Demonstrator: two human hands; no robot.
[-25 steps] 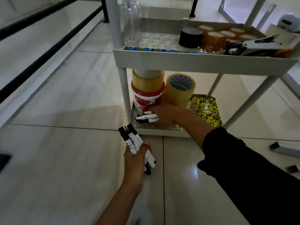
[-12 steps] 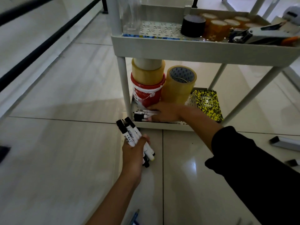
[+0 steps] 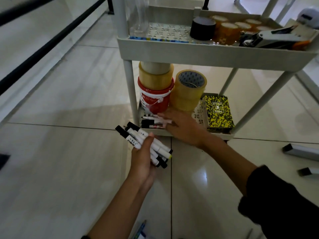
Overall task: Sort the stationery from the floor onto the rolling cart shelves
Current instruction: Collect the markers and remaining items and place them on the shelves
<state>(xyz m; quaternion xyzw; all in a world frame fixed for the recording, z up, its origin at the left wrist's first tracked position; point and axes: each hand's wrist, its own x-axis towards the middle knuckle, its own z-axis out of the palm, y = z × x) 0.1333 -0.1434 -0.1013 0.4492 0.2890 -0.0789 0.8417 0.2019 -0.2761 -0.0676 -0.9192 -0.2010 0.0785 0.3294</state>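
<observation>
right hand (image 3: 184, 128) lifted open off shelved markers (image 3: 151, 121), left hand (image 3: 143, 156) gripping marker bundle (image 3: 138, 137) pointing up-left

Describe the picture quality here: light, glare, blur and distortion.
Head view: dim overall, with the black sleeve nearly featureless; a soft glare patch shines on the floor tiles beside the right forearm; the right hand over the markers on the bottom shelf is slightly motion-blurred; the wide lens splays the cart legs outward.

an office-like room: glossy tiled floor (image 3: 51, 152), stationery-laden rolling cart (image 3: 207, 52).
</observation>
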